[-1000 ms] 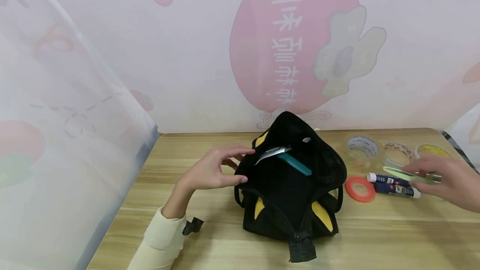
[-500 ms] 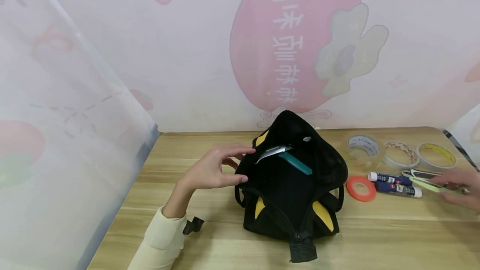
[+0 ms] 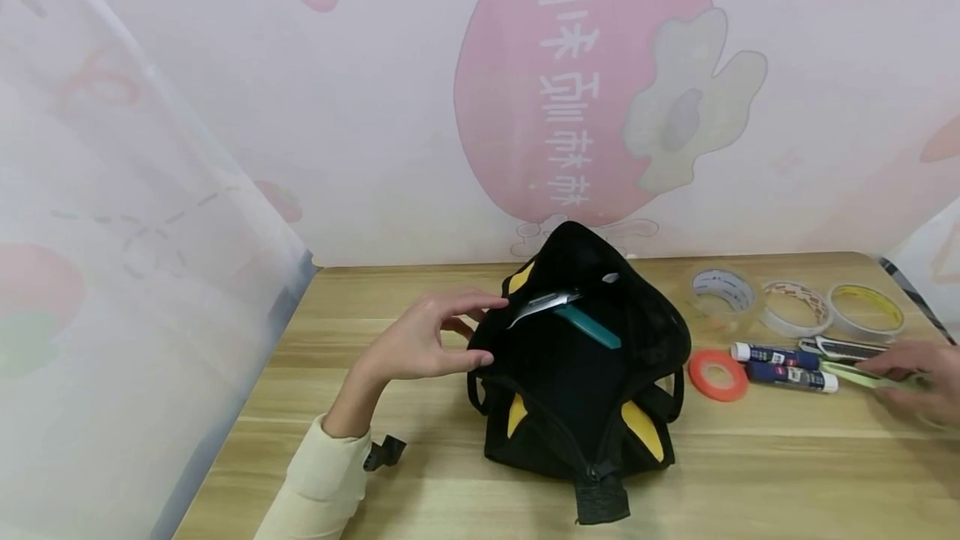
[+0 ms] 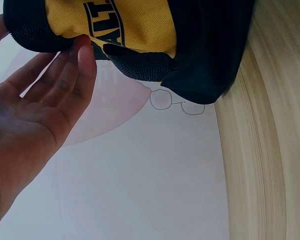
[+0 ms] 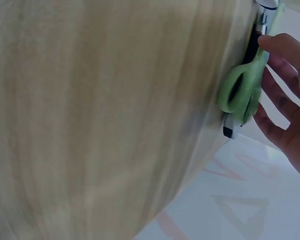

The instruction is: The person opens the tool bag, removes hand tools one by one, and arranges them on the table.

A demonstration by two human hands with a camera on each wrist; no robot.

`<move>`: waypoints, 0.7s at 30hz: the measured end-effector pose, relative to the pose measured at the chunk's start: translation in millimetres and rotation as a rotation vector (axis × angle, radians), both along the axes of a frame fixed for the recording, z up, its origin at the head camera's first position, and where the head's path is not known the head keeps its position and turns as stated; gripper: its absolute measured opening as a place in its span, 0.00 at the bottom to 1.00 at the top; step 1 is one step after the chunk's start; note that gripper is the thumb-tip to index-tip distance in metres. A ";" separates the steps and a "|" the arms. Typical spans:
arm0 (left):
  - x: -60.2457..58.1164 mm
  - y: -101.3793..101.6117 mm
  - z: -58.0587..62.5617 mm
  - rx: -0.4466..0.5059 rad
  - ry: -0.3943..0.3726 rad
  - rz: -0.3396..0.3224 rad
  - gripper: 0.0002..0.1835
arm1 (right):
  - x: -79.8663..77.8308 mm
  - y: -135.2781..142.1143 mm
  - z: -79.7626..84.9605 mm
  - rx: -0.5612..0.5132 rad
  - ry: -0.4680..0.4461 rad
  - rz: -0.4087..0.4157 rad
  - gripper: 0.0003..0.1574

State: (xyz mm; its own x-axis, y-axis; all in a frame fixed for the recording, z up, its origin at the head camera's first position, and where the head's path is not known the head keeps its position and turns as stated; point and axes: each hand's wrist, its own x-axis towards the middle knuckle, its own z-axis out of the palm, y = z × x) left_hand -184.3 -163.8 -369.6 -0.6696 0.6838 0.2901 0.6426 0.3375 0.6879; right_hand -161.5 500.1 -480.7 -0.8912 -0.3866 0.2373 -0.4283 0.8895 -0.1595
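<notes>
A black bag with yellow patches (image 3: 645, 433) stands gaping in the middle of the table. Inside lie a silver utility knife (image 3: 543, 304) and a teal flat-handled tool (image 3: 588, 327). My left hand (image 3: 423, 338) holds the bag's left rim, thumb and forefinger at its edge; the left wrist view shows its other fingers against the bag's outside (image 4: 135, 25). At the far right, my right hand (image 3: 922, 373) pinches light green scissors (image 5: 245, 87) between thumb and fingers. A grey-and-black utility knife (image 3: 843, 348) lies right beside them, partly hidden by that hand.
Two glue sticks (image 3: 791, 376) lie left of the scissors, beside a red tape roll (image 3: 717, 375). Behind them stand a wide clear tape roll (image 3: 723, 290) and two narrower rolls (image 3: 866, 311). A small black strap piece (image 3: 385, 453) shows by the left sleeve.
My right hand has moved right and slightly down with the scissors, away from the glue sticks. The utility knife beside them now shows on the table. My left hand stays at the bag's rim.
</notes>
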 end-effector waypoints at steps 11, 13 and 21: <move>-1.1 0.7 0.2 -0.005 0.003 0.004 0.34 | 0.6 -24.3 10.0 -0.052 0.121 -0.004 0.28; -1.6 0.8 0.4 -0.004 0.005 0.007 0.34 | 0.2 -33.6 18.3 -0.046 0.135 -0.004 0.28; -2.1 0.6 -0.7 -0.009 0.009 0.011 0.34 | 1.8 -75.4 48.8 -0.039 0.130 -0.014 0.27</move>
State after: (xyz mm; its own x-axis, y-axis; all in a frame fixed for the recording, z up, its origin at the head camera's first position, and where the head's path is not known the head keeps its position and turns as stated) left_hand -186.4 -163.2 -370.4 -0.6748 0.6787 0.2897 0.6446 0.3510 0.6792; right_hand -159.6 424.7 -431.9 -0.8574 -0.3625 0.3653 -0.4350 0.8898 -0.1380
